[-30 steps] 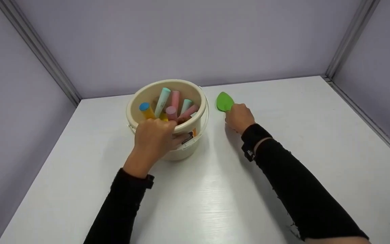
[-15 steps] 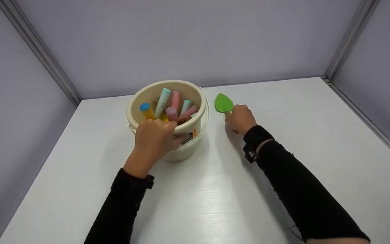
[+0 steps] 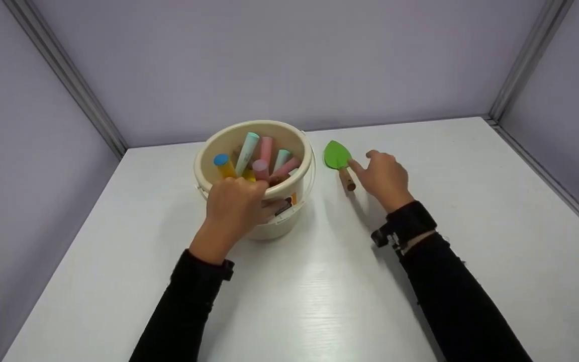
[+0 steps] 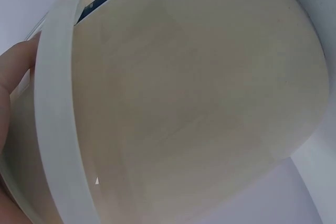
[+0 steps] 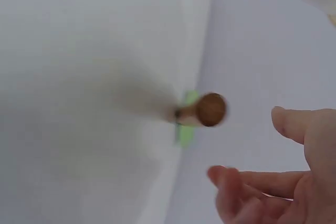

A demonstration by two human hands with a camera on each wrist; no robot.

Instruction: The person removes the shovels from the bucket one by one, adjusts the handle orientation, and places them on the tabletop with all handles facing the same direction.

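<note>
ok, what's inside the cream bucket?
The bucket holds chunky chalk sticks standing on end: blue-tipped yellow, mint, pink and mauve. Their lower ends and the bottom are hidden by the wall and the left hand gripping the rim.

Cream bucket [image 3: 269, 226]; green trowel [image 3: 336, 154], brown handle; pink, teal, blue, yellow chalks [image 3: 259, 158]; white table [image 3: 319, 281]

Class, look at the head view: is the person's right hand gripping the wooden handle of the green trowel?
No: the right hand lies open beside the green trowel, whose wooden handle rests bare on the table.
</note>
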